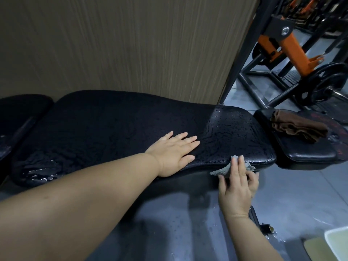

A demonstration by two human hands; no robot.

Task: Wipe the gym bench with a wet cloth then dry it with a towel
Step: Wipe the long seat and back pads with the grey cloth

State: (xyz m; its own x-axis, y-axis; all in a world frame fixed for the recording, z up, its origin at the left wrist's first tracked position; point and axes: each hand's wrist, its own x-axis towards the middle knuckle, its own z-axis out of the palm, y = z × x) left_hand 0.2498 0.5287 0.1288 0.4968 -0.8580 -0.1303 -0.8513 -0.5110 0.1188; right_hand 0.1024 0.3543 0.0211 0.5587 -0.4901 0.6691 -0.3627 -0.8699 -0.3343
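Observation:
The black gym bench pad (113,125) runs across the view and glistens with water drops, most thickly at its right end. My left hand (175,152) rests flat on the pad with straight fingers. My right hand (238,185) presses a grey wet cloth (224,169) against the near side edge of the pad at its right end, fingers straight over the cloth. A folded brown towel (299,126) lies on the separate black seat pad (308,151) to the right.
A wood-grain wall panel (122,44) stands right behind the bench. Orange and black gym machines with weight plates (323,83) fill the upper right. The grey tiled floor (169,223) is wet. A pale basin (339,243) sits at the bottom right corner.

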